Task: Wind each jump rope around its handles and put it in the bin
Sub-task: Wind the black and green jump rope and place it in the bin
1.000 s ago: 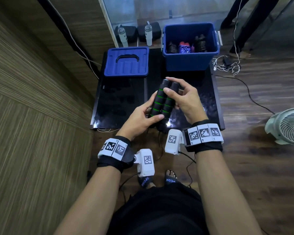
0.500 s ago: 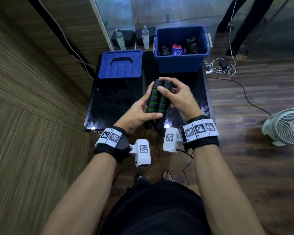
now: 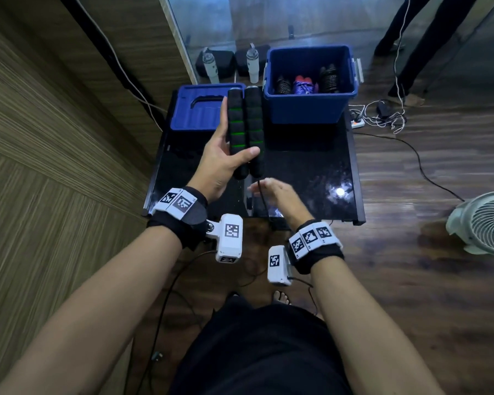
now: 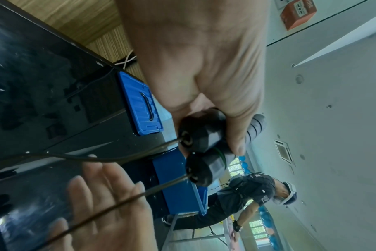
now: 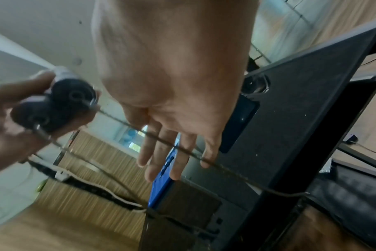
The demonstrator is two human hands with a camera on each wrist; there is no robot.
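Right hand has let go, fingers now hanging apart at the rope; left hand alone is gripping both handles upright (bin sitting at 1 o'clock).

Left hand raised over a glossy black low table, gripping two black foam jump-rope handles with green rings side by side, thumb across their lower part, upper ends pointing away toward the far edge. Thin black rope cord hanging from the handles' lower ends, passing just beside the right hand, held lower with fingers extended and blurred. At the table's far side, an open blue plastic bin holding wound rope bundles, black and purple. Beside it, a flat blue plastic lid. On the wooden floor at right, a white round fan.
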